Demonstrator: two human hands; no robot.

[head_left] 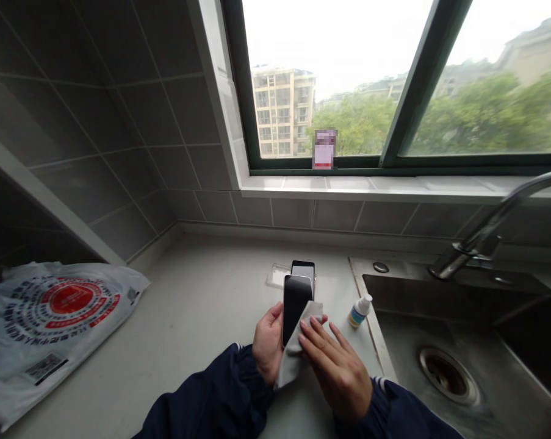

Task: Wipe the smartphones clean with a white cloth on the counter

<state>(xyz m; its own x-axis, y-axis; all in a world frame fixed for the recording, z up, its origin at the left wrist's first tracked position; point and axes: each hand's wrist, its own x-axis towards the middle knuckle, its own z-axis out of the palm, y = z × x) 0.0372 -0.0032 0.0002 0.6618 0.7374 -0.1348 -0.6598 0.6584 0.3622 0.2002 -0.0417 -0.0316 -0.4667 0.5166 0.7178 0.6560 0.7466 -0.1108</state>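
A phone with a dark screen (296, 299) rests in my left hand (268, 342), whose fingers are wrapped round its edges. On the lower right part of the screen lies a light grey cloth (291, 361), pressed there by the fingers of my right hand (338, 370). Just behind the held phone, a second phone (303, 266) lies on the counter, partly hidden. Beside it is a clear phone case (277, 275). A small white-capped bottle (360, 310) with a blue and yellow label stands to the right of my hands, close to the sink's edge.
A steel sink (379, 347) with a drain is at the right, under a curved chrome faucet (479, 235). At the left of the white counter (202, 292) lies a white plastic bag (50, 329) with red and black print. A window is behind the counter.
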